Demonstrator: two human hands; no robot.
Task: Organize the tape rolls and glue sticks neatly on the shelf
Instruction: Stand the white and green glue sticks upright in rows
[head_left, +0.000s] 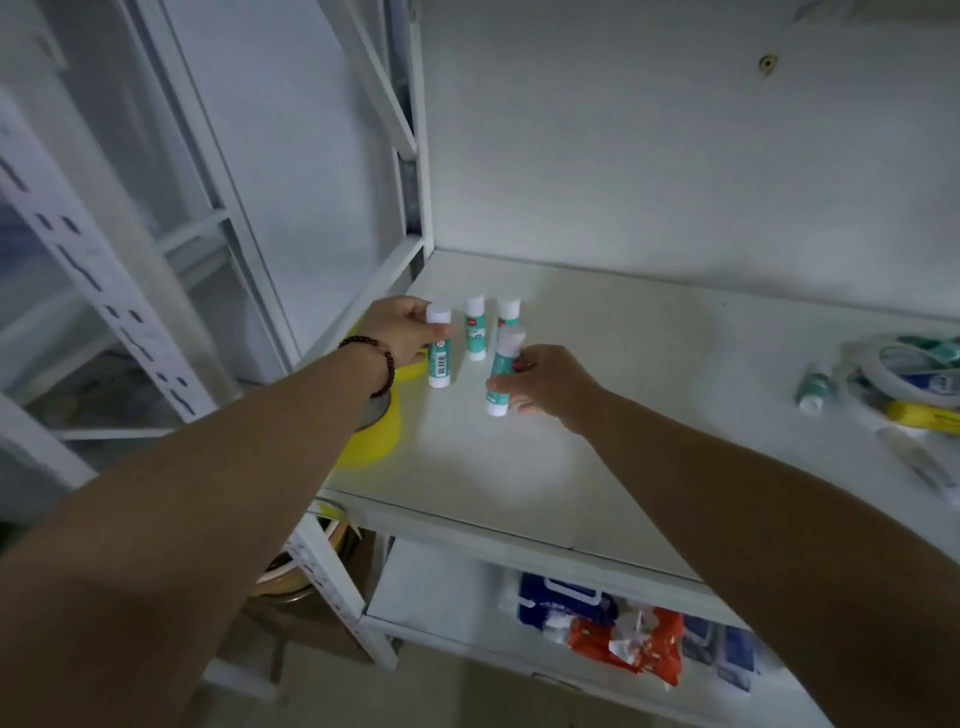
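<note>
Four glue sticks stand near the left rear corner of the white shelf (597, 415): two upright and free at the back (475, 327) (508, 313), two in front being held. The left hand (397, 332), with a bead bracelet (382, 364) on its wrist, pinches one upright stick (439, 345) between thumb and fingers, while the right hand (545, 382) wraps its fingers around a slightly tilted stick (503, 374). Tape rolls (904, 369) lie heaped at the shelf's right end, well apart.
</note>
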